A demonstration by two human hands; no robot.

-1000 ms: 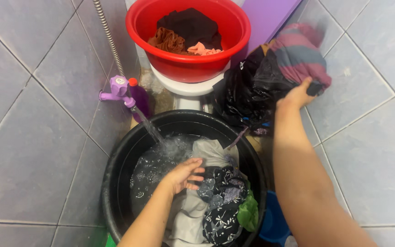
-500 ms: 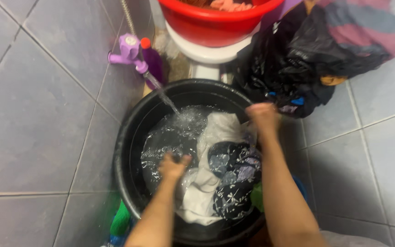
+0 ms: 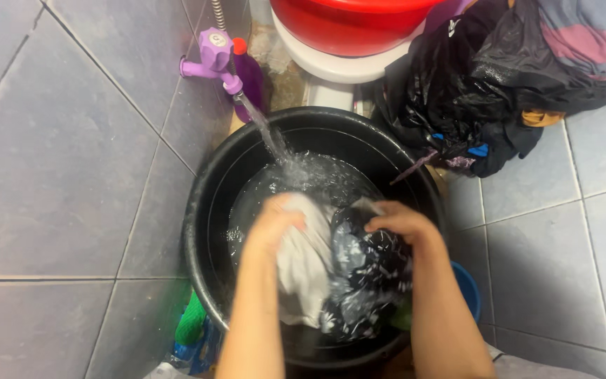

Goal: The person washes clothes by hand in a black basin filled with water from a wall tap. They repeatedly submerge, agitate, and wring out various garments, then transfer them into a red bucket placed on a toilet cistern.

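**Inspector:** Report the hands.

**Assistant:** Both are inside the round black plastic tub (image 3: 208,210). The left hand (image 3: 275,223) is clenched on a wet white cloth (image 3: 306,270). The right hand (image 3: 402,223) grips the top of a dark navy garment with a pale floral print (image 3: 369,270). The two pieces lie bunched together, touching, at the near side of the tub.

**Inspector:** Condition of the cloth?

**Assistant:** Soaked and crumpled, hanging in folds. The white piece looks plain; the printed one is darker and wrinkled. A bit of green fabric (image 3: 401,319) shows at the tub's near edge.

**Inspector:** Handling?

**Assistant:** I judge both soft and limp, heavier for the water, likely slippery. A full-fist hold on a gathered bunch should serve better than pinching an edge.

**Inspector:** Surroundings?

**Assistant:** A purple plastic tap (image 3: 213,60) on the tiled wall runs a stream of water (image 3: 268,133) into the tub. Behind stand a red plastic basin (image 3: 352,28) and a black plastic bag of clothing (image 3: 457,84).
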